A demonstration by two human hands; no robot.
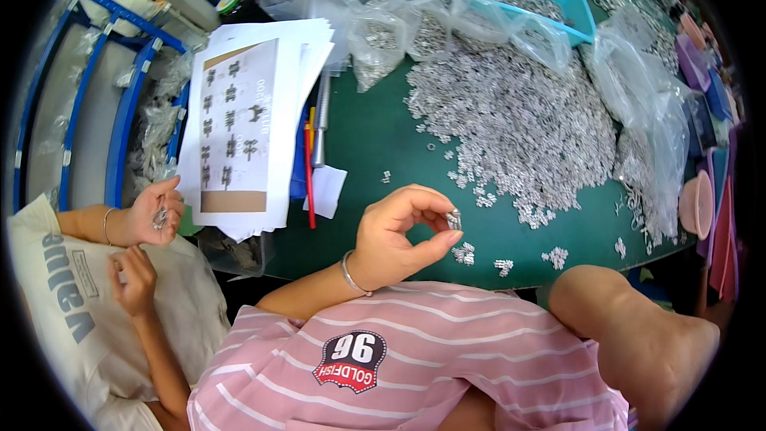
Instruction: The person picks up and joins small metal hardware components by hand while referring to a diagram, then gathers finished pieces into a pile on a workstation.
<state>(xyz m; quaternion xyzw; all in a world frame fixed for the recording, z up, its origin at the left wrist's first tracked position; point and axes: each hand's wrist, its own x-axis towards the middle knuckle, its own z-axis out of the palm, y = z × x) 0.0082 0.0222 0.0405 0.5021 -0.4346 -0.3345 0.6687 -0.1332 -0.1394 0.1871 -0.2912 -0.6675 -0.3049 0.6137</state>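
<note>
My left hand point(399, 231), with a bracelet on its wrist, is raised just above the near edge of the green table. Its thumb and forefinger pinch a small cluster of silvery metal pieces point(454, 219). Close by on the table lie small groups of the same pieces point(463, 253), and a large loose heap of metal pieces point(511, 120) spreads beyond the fingers. My right arm point(610, 315) is bent at the table's near right edge; its hand is out of the picture.
At left, a co-worker's hand point(155, 211) holds small metal pieces. Printed sheets point(239, 128) lie beside a red pen point(309, 183). Clear plastic bags point(379, 32) and a light blue tray point(581, 20) stand at the back. A pink bowl point(696, 206) is at the right edge.
</note>
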